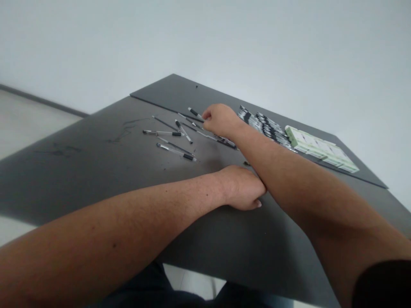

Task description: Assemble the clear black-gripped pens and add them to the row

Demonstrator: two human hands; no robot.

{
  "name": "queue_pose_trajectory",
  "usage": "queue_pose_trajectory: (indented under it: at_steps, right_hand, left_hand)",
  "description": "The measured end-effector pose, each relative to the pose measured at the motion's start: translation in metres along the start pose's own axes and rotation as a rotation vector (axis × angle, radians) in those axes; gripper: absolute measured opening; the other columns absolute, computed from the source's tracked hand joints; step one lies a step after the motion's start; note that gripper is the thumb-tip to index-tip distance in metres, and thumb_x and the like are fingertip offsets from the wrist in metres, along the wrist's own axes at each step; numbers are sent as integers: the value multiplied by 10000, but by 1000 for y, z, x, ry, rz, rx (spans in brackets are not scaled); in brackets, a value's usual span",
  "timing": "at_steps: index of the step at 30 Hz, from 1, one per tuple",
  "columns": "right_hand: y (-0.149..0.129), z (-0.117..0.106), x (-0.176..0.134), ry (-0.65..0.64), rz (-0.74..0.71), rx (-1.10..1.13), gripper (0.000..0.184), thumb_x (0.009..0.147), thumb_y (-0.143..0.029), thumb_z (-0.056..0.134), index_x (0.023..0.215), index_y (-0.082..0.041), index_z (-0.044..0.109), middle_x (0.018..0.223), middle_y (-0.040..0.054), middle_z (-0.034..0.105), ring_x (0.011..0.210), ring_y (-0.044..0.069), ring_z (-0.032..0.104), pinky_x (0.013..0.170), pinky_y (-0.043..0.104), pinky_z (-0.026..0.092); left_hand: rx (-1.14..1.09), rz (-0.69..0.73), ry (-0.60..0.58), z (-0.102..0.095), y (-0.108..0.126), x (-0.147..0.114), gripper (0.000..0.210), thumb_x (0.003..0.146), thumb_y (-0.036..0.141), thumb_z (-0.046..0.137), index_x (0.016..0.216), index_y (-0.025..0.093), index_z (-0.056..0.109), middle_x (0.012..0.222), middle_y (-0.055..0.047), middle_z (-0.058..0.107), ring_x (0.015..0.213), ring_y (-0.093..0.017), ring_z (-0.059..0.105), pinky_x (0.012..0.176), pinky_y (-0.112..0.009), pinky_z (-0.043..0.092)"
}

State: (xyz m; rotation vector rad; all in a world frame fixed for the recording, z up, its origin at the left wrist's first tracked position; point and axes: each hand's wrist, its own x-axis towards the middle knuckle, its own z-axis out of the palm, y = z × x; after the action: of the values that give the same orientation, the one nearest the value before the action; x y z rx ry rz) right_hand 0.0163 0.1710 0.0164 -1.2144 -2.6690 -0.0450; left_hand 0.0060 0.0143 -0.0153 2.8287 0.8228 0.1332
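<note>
My right hand (221, 121) reaches over the table with its fingers curled into a pinch. A clear pen with a black grip (194, 113) runs up to these fingertips, and its far end is hidden behind them. Nearer to me, my left hand (243, 188) is closed, knuckles up, beside and partly behind my right forearm. What its fingers hold, if anything, is hidden. Left of my right hand lie several loose pens, among them a clear pen (176, 152) and a crossing pen (184, 131). Thin dark refills (164, 124) lie among them.
Rows of clear pens with black grips (268, 128) lie beyond my right forearm. Green and white boxes (321, 149) stand to their right. The dark grey table (96, 171) has smudges on its left part and a seam near the back. A pale wall rises behind it.
</note>
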Motion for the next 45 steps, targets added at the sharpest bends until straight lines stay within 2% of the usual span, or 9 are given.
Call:
queue_pose_trajectory:
  at_steps: [7, 13, 16, 19, 25, 29, 34, 41, 45]
  right_hand:
    - [38, -54, -111, 76, 289, 274, 189, 832, -166, 639, 947, -192, 787, 723, 32, 722, 699, 222, 670, 718, 371, 503]
    - [87, -52, -208, 121, 481, 733, 180, 760, -197, 608, 913, -245, 688, 710, -1, 659, 634, 188, 613, 609, 322, 463]
    - [100, -44, -235, 153, 546, 762, 204, 758, -221, 610, 938, -245, 703, 726, 0, 639, 608, 177, 572, 574, 313, 423]
    - [108, -33, -248, 251, 562, 625, 241, 805, -264, 600, 1000, -237, 739, 787, 33, 687, 652, 206, 595, 619, 342, 450]
    - [117, -18, -258, 327, 393, 321, 277, 843, -304, 599, 1020, -219, 794, 994, 112, 800, 964, 316, 722, 920, 460, 551]
    - [113, -16, -260, 313, 347, 308, 289, 879, -301, 578, 1031, -208, 806, 1022, 120, 819, 980, 314, 740, 943, 456, 560]
    - [109, -14, -259, 287, 284, 318, 272, 913, -294, 574, 1031, -214, 806, 1074, 124, 833, 1016, 313, 745, 960, 451, 560]
    - [109, -11, -256, 243, 290, 386, 289, 984, -351, 548, 1048, -209, 790, 1117, 125, 834, 1000, 294, 738, 953, 427, 547]
    - [110, -11, -255, 223, 292, 410, 427, 1064, -477, 461, 1057, -197, 784, 1069, 135, 818, 934, 286, 714, 915, 422, 540]
  left_hand:
    - [19, -31, -40, -4, 3, 0, 299, 1080, 451, 647, 1126, 222, 835, 1131, -110, 862, 1043, -328, 809, 702, -408, 524]
    - [37, -59, -33, -7, 4, -3, 267, 1072, 455, 666, 1050, 234, 814, 1038, -77, 852, 953, -291, 796, 634, -382, 409]
    - [48, -67, -28, -8, 4, -4, 256, 1072, 439, 668, 992, 234, 798, 1016, -65, 846, 940, -277, 792, 627, -379, 375]
    - [42, -77, -14, -7, 1, -4, 233, 1068, 416, 673, 965, 235, 778, 1015, -55, 843, 943, -263, 790, 636, -374, 380]
    - [85, -224, 92, -7, -18, -3, 216, 1064, 372, 633, 978, 222, 763, 1052, -71, 843, 993, -273, 790, 709, -359, 484]
    - [134, -395, 196, -6, -42, -4, 217, 1038, 268, 582, 1032, 218, 793, 1072, -87, 845, 1064, -295, 790, 871, -388, 576]
    - [151, -457, 293, 0, -67, -4, 270, 999, 224, 567, 1104, 190, 814, 1132, -121, 829, 1134, -317, 776, 1024, -441, 597]
    - [124, -424, 288, 2, -69, -4, 291, 982, 251, 573, 1106, 187, 828, 1119, -127, 837, 1137, -323, 780, 1057, -449, 596]
    - [123, -405, 287, 4, -69, -5, 305, 980, 271, 578, 1125, 182, 831, 1109, -129, 840, 1127, -330, 787, 1056, -455, 599]
